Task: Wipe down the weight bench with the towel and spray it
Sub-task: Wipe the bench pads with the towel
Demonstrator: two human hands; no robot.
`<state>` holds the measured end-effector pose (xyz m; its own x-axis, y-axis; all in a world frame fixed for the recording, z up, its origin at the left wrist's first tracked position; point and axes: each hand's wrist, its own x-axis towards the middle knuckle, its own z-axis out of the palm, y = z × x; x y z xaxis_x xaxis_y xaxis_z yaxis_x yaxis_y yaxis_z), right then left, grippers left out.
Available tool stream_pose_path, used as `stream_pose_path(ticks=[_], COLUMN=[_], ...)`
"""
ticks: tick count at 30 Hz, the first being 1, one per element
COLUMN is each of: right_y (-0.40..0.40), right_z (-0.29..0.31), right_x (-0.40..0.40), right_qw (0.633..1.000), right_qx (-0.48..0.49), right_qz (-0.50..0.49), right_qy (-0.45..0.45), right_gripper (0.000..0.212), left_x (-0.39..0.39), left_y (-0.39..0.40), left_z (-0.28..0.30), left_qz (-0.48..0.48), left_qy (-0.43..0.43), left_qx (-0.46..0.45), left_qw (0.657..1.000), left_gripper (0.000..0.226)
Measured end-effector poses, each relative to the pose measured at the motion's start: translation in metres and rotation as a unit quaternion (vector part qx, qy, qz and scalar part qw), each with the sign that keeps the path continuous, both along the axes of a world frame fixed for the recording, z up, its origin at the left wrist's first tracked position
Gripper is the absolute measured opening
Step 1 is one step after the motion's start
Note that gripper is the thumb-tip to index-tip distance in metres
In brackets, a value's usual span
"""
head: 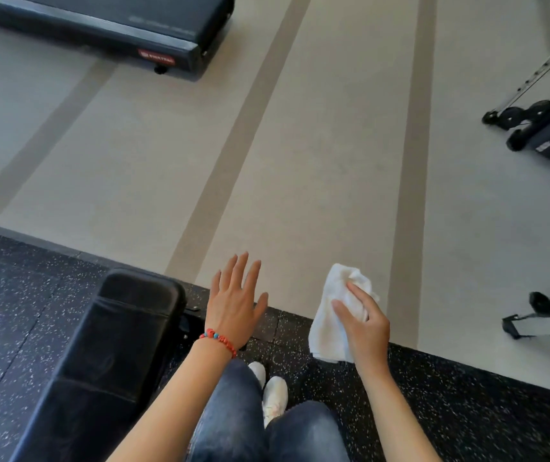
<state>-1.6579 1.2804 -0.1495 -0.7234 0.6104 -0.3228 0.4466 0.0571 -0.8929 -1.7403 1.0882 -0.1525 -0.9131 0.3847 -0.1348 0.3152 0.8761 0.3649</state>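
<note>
At lower centre-right, the right hand (pixel 365 323) pinches the white towel (pixel 330 315) in curled fingers, while the left hand (pixel 235 303), fingers spread, hovers just right of the weight bench (pixel 107 355).

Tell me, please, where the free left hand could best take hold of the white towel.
The loose lower end of the white towel, approached from the left: it hangs free below the right hand, whose fingers pinch the bunched top. The left hand is open beside it.
</note>
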Motion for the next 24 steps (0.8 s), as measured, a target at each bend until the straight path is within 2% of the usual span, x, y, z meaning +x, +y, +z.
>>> stream_pose_path(ticks=[7,20,24], right_y=[0.032,0.068,0.068], right_z=[0.005,0.027,0.03], right_x=[-0.058,-0.267,-0.32], right_qw=[1.0,0.999,0.998], right_qx=[0.016,0.022,0.012], right_qz=[-0.014,0.025,0.051], right_qy=[-0.001,0.025,0.024], right_gripper=[0.034,0.034,0.032], left_x=[-0.059,-0.252,-0.294], left_y=[0.033,0.06,0.062], left_z=[0.004,0.017,0.029], left_qz=[-0.027,-0.015,0.017], left_qy=[0.003,0.041,0.059], left_qx=[-0.005,-0.022,-0.008], left_qw=[1.0,0.999,0.998], left_gripper=[0.057,0.058,0.057])
